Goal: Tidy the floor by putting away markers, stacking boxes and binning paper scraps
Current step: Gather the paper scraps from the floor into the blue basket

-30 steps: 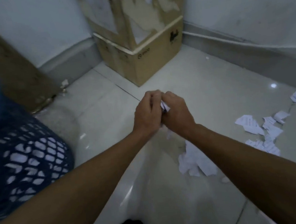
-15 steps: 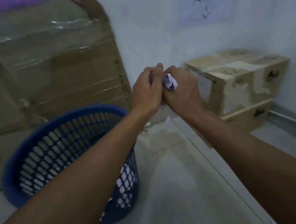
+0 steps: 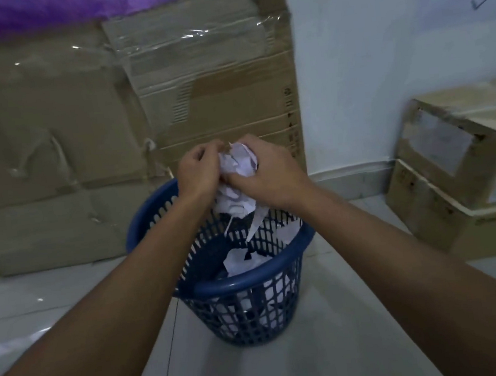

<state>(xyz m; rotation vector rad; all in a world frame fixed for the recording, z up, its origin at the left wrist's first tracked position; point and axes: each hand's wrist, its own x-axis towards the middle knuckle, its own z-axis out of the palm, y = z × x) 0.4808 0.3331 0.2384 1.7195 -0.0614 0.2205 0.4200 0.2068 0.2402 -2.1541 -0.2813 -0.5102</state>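
Hands over the bin: my left hand (image 3: 199, 174) and my right hand (image 3: 273, 174) meet, the fingers of both curled tight around a crumpled wad of white paper scraps (image 3: 239, 162). Torn strips (image 3: 255, 222) trail from the wad at 6 o'clock, above the mouth of the round blue plastic lattice basket (image 3: 220, 288), which stands upright on the pale tiled floor (image 3: 362, 329). More white torn paper pieces (image 3: 239, 260) lie inside it. At 12 o'clock from the basket stands a large brown cardboard box (image 3: 201, 101) with clear tape, beside the white wall (image 3: 365, 68), a purple sheet (image 3: 38, 10) across its top. At 3 o'clock, two smaller worn cardboard boxes (image 3: 455, 190) sit stacked, well apart from the basket.
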